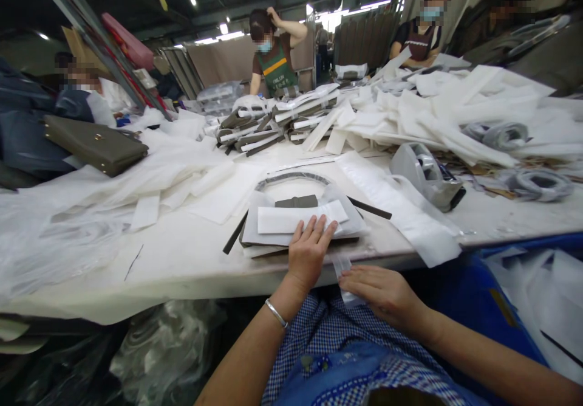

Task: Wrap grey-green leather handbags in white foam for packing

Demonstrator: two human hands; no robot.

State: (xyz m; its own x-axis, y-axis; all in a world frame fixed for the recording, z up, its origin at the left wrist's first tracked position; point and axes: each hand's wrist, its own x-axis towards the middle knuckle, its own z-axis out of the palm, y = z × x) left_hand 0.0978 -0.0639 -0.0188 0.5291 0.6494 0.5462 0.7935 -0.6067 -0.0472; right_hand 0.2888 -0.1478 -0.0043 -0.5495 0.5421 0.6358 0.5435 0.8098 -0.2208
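Note:
A dark olive handbag (pixel 350 240) lies flat at the table's near edge, partly covered by translucent wrapping sheet (pixel 250 227). Its wrapped handle (pixel 294 176) arches away from me, and dark straps (pixel 371 207) stick out on both sides. Across the wrapping rests a white foam strip (pixel 277 220). My left hand (pixel 310 249) presses on this strip with fingers extended and slightly apart. Just below the edge, my right hand (pixel 382 290) has its fingers together on a clear strip (pixel 340 266), which looks like tape and runs up toward the bag.
A tape dispenser (pixel 421 172) stands right of the bag beside a white foam sheet (pixel 401 217). Tape rolls (pixel 540 184) lie further right. Wrapped pieces (pixel 268 123) and white sheets (pixel 455 102) pile up behind. Another bag (pixel 93 141) sits left. Co-workers (pixel 276 59) are across the table.

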